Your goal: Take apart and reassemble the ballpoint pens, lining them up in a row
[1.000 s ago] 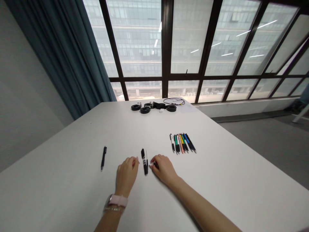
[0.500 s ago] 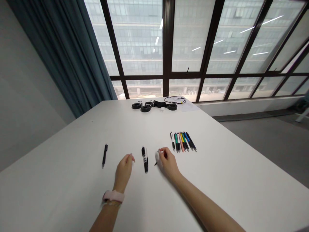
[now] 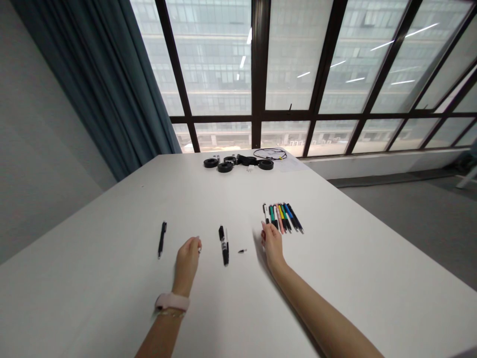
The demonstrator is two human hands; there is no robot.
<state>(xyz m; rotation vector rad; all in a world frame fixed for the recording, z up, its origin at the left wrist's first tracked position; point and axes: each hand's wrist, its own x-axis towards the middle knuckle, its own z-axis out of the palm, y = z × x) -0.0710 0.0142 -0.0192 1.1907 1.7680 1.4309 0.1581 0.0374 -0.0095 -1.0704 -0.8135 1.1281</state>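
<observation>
My left hand (image 3: 188,261) is closed above the white table, its fingertips pinched together; a small pale bit shows at them, too small to name. Right of it lie a black-and-white pen (image 3: 223,246) and, against its right side, a thin white-and-black stick (image 3: 227,238). A tiny black-tipped piece (image 3: 242,251) lies farther right. My right hand (image 3: 273,244) is closed by the row of pens, its fingertips over the lower end of the leftmost white-and-black pen (image 3: 266,213). Whether they grip that pen is hidden.
Several coloured pens (image 3: 285,219) lie side by side at the right. A lone black pen (image 3: 162,239) is at the left. Black tape rolls (image 3: 225,167) and a coiled black cable (image 3: 270,154) sit at the far end of the white table (image 3: 179,199), beneath the window.
My right hand has moved right and slightly away, up to the pen row, leaving the tiny black-tipped piece uncovered on the table. My left hand has shifted slightly left.
</observation>
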